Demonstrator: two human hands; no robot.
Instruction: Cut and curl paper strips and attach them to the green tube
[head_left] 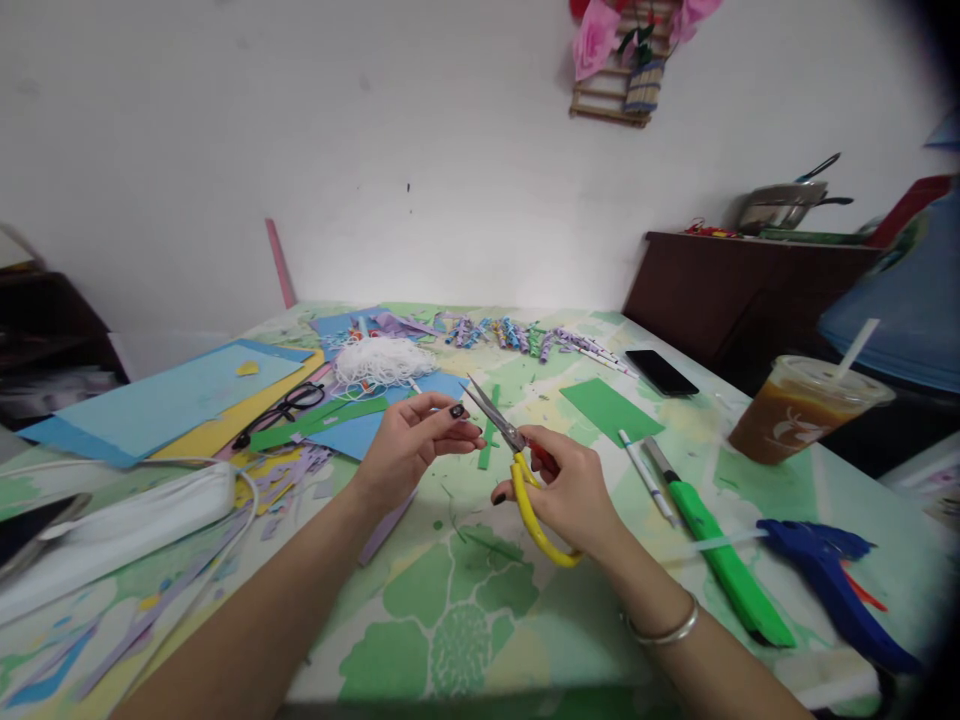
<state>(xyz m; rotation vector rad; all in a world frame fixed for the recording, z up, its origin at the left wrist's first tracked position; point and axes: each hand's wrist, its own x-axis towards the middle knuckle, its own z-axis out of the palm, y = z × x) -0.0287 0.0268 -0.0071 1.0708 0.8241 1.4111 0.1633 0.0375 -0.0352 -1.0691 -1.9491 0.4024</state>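
Note:
My right hand [566, 490] grips yellow-handled scissors [526, 465], blades pointing up and left and slightly apart. Close to the blade tips is my left hand [421, 432], its thumb and fingers drawn together in a pinch. Whatever lies between those fingertips, if anything, is too small to make out. Under the blades a narrow green paper strip [490, 428] lies on the floral tablecloth [420, 640]. A purple strip [386, 527] sits below my left wrist. Small green scraps [487, 543] are scattered between my forearms.
On the left are blue paper sheets [180, 395], black glasses [281, 412], white string [382, 360] and a white power strip [150, 535]. To the right lie green paper [611, 407], a phone [661, 372], a green cutter [724, 560], a blue glue gun [832, 580] and a drink cup [802, 410].

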